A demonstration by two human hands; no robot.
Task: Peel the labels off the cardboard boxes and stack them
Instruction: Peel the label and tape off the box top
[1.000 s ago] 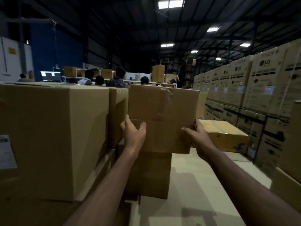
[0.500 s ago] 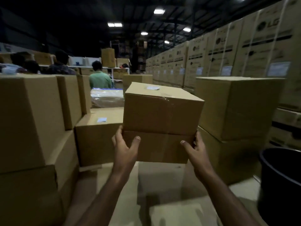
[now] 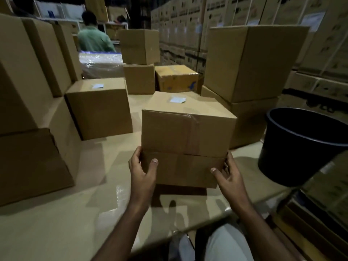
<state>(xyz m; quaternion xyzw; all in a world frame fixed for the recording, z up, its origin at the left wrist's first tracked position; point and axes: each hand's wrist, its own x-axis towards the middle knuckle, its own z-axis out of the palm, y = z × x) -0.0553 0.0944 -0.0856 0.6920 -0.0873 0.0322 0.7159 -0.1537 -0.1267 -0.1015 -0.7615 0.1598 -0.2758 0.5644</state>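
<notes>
I hold a taped brown cardboard box (image 3: 185,134) low over the pale table (image 3: 56,223); a dark shadow lies under its near bottom edge. My left hand (image 3: 143,172) grips its lower left corner, thumb on the front face. At the lower right corner, my right hand (image 3: 228,175) grips the same way. A small white label (image 3: 177,99) sticks on the box's top. To the left stands a second box (image 3: 99,110) with a white label (image 3: 98,86) on top.
Tall box stacks (image 3: 28,91) line the left side; a two-box stack (image 3: 248,72) stands at right. A black bin (image 3: 301,147) sits at the table's right edge. Smaller boxes (image 3: 176,79) lie behind. A person in a green shirt (image 3: 94,39) stands far back.
The box has come down from chest height to just over the table in front of me, and my view has tilted down. Both hands keep the same grip.
</notes>
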